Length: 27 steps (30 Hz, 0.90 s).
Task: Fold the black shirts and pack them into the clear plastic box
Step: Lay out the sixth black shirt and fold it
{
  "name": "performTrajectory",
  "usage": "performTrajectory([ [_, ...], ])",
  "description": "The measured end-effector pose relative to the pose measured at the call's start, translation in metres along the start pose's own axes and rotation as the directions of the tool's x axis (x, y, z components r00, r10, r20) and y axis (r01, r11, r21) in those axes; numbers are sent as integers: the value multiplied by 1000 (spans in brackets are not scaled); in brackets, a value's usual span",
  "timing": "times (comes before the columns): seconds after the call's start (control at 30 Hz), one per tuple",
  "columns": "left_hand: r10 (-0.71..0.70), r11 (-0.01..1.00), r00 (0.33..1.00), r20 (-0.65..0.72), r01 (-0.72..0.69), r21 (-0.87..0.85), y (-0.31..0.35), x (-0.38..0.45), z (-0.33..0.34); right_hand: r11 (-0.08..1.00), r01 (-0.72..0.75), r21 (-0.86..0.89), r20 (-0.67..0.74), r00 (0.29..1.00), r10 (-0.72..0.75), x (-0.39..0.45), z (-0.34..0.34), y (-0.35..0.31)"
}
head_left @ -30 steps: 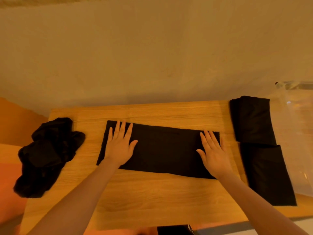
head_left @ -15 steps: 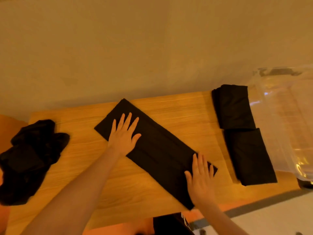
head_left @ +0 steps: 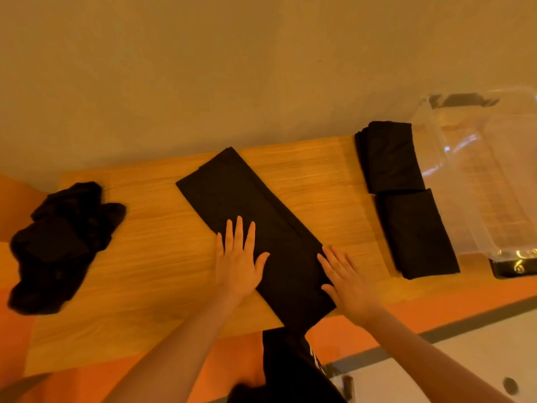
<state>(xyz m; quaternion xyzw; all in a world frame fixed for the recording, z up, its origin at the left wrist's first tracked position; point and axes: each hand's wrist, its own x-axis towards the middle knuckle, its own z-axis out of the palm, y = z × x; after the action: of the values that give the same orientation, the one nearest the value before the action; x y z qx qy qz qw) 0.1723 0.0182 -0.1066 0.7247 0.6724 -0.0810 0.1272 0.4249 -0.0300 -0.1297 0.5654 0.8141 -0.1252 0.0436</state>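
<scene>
A black shirt [head_left: 247, 205], folded into a long strip, lies diagonally across the wooden table [head_left: 151, 228], its near end over the front edge. My left hand [head_left: 239, 260] rests flat on the strip's left edge, fingers spread. My right hand [head_left: 347, 279] lies flat on its near right edge. Two folded black shirts [head_left: 389, 155] [head_left: 418, 231] lie end to end at the right. The clear plastic box [head_left: 491, 181] stands beside them at the far right and looks empty.
A crumpled pile of black shirts [head_left: 61, 242] sits at the table's left end, partly over the edge. A plain wall runs behind the table. Orange floor and a pale strip show below the front edge.
The strip has turned from lying crosswise to pointing diagonally toward me. Both hands slid down to its near end, closer together.
</scene>
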Motion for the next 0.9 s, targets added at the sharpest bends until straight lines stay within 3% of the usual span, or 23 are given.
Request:
performTrajectory([
  [0.1, 145, 987, 989, 34, -147, 63, -21, 11, -2, 999, -25, 49, -11, 1000, 25, -23, 14, -45],
  [0.2, 189, 973, 979, 73, -197, 119, -37, 8, -10, 998, 40, 44, -28, 999, -39, -47, 25, -77],
  [0.3, 252, 965, 962, -105, -240, 108, -35, -26, -9, 998, 64, 16, -79, 995, -63, -54, 18, -73],
  [0.47, 507, 855, 862, -31, -498, 146, -15, -112, 35, 957, 270, -104, 66, 962, -264, -47, 20, -60],
  [0.7, 457, 869, 889, 1, -447, 211, -29, -127, 46, 927, 304, -218, 5, 951, -310, -51, 25, -48],
  [0.8, 540, 786, 838, 81, -536, 308, -37, -124, 43, 903, 349, -251, -95, 920, -381, -47, 20, -55],
  [0.9, 593, 765, 803, 55, -583, 274, -36, -125, 38, 905, 383, -184, -176, 893, -414, -45, 8, -63],
])
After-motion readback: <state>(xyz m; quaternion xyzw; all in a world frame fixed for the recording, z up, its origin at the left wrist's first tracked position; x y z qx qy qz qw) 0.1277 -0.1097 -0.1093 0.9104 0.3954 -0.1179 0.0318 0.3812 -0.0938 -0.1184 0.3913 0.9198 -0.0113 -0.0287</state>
